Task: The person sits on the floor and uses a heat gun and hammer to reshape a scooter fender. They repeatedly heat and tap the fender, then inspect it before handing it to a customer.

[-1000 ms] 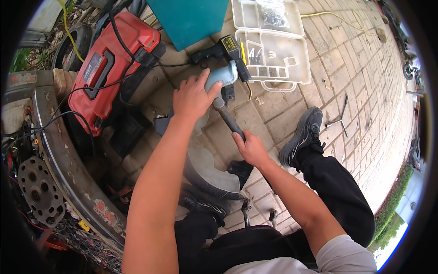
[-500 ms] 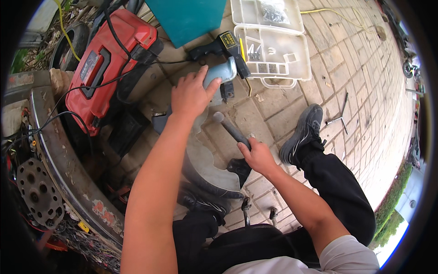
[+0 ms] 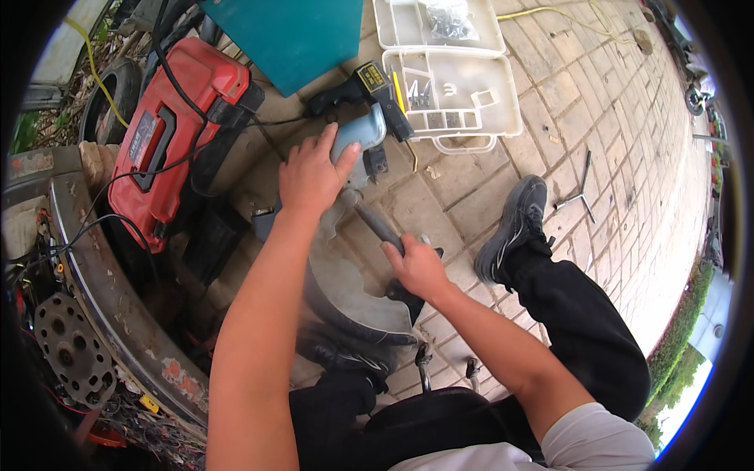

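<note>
My left hand (image 3: 309, 174) is closed on a light-blue, smooth plastic piece (image 3: 360, 135) with a rounded end, thumb on one side and fingers over the other. In my right hand (image 3: 420, 269) is a dark grey rod (image 3: 378, 225) with a paler rounded tip, which lies near my left wrist. Below my left hand stands a large curved, cloudy plastic panel (image 3: 339, 275) with a wavy edge and dark rim. My left forearm hides part of it. Just beyond the light-blue piece lies a black gun-shaped tool (image 3: 369, 86) with a yellow label.
An open clear compartment case (image 3: 463, 141) holds small metal bits. Around it are a teal box (image 3: 290, 39), a red tool case (image 3: 169, 133) with black cables and a three-armed wrench (image 3: 580, 196). A worn metal bumper (image 3: 118, 290) runs along the left. My shoe (image 3: 510, 228) rests on the bricks.
The rod in my right hand has moved left, its tip now nearer the panel's edge. My left hand keeps its hold on the light-blue piece. The whole view has shifted slightly.
</note>
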